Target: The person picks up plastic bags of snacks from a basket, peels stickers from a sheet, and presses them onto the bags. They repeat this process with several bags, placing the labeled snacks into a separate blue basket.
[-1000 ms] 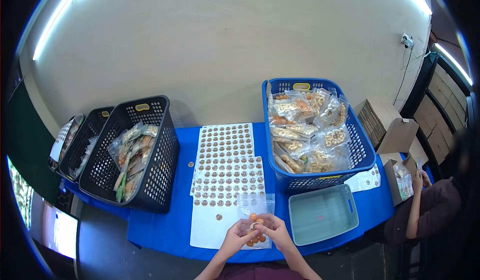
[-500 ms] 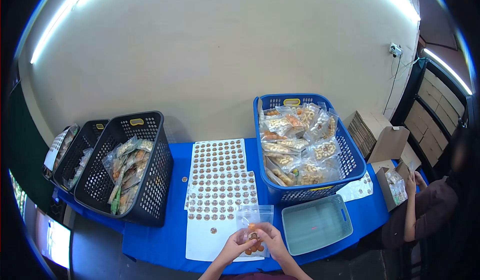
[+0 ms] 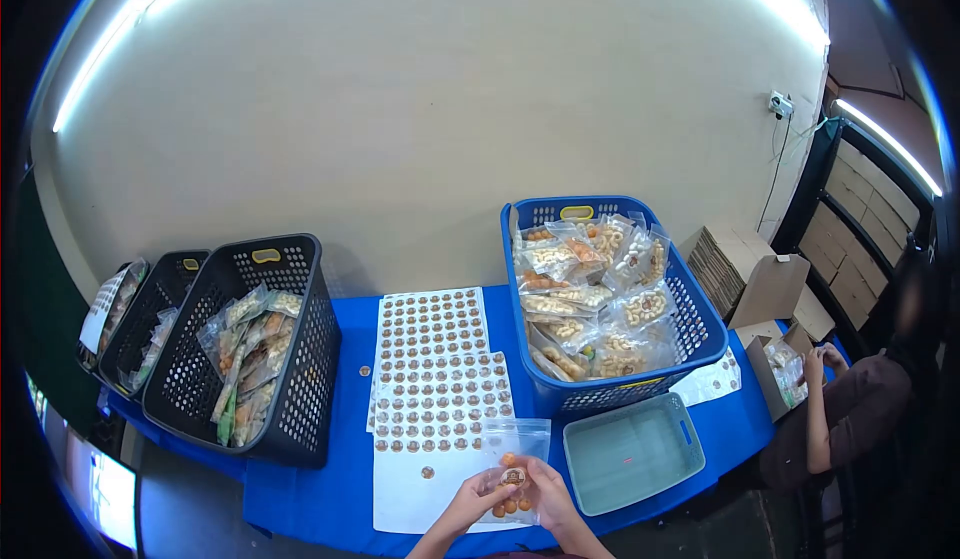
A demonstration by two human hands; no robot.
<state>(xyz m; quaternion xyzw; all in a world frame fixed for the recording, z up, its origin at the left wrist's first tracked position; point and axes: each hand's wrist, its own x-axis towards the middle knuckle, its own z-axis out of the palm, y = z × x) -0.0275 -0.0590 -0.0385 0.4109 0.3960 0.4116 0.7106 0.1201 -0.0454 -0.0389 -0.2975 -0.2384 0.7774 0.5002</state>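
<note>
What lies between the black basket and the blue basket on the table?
In the head view, sticker sheets lie flat on the blue table between the black basket and blue basket, with one loose sticker beside them.

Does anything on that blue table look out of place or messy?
One small round sticker lies alone on the blue table, left of the sticker sheets, and another sits alone on the nearly bare sheet. Otherwise nothing stands out; both hands hold a clear bag.

Two black baskets [image 3: 265, 349] [image 3: 145, 319], one blue basket [image 3: 610, 304], one grey tray [image 3: 635, 451], perhaps three sticker sheets [image 3: 432, 359], two hands [image 3: 478, 501] [image 3: 549, 491].
</note>
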